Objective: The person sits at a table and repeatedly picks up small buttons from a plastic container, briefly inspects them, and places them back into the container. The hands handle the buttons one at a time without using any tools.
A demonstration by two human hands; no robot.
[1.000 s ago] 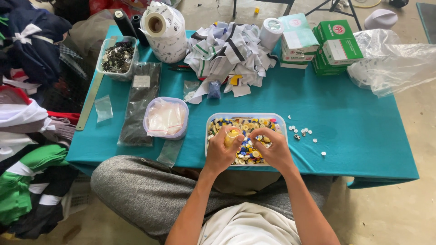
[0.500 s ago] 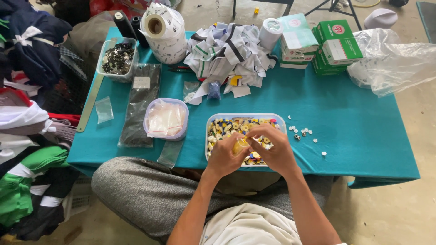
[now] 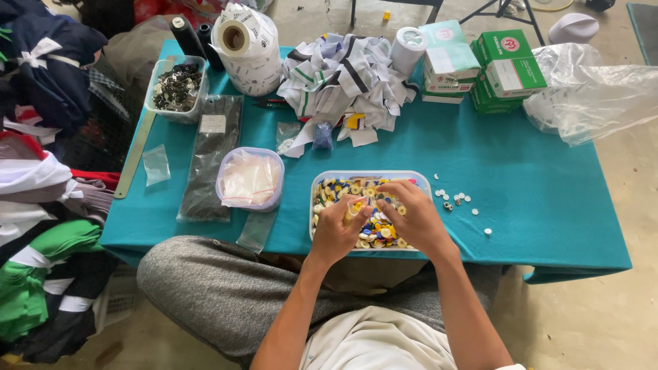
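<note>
Buttons point(image 3: 373, 229) in yellow, blue and white fill a clear rectangular tub point(image 3: 419, 179) at the near edge of the teal table point(image 3: 548, 199), directly in front of the person, so both hands reach in without stretching. I see the left hand point(image 3: 336, 229) curled narrow, and it seems to pinch a small yellowish piece at its fingertips; I cannot tell exactly what the piece is. The right hand point(image 3: 411, 216) lies flat and loosely spread over the buttons, fingers bent down into the pile, holding nothing that I can make out. To the right of the tub a few small white buttons point(image 3: 454, 199) lie apart on the cloth, I judge as pieces set aside from the mix. To the left stands a round tub with clear plastic bags point(image 3: 250, 179), beside it a dark flat packet point(image 3: 209, 154) and a metal ruler point(image 3: 137, 147), all within easy reach. Farther back sit a heap of fabric scraps point(image 3: 343, 75) and green boxes point(image 3: 504, 68).

Compared with half a second ago, the hands are closer together above the tub, and the yellow piece is less raised. The rest of the table is unchanged.
</note>
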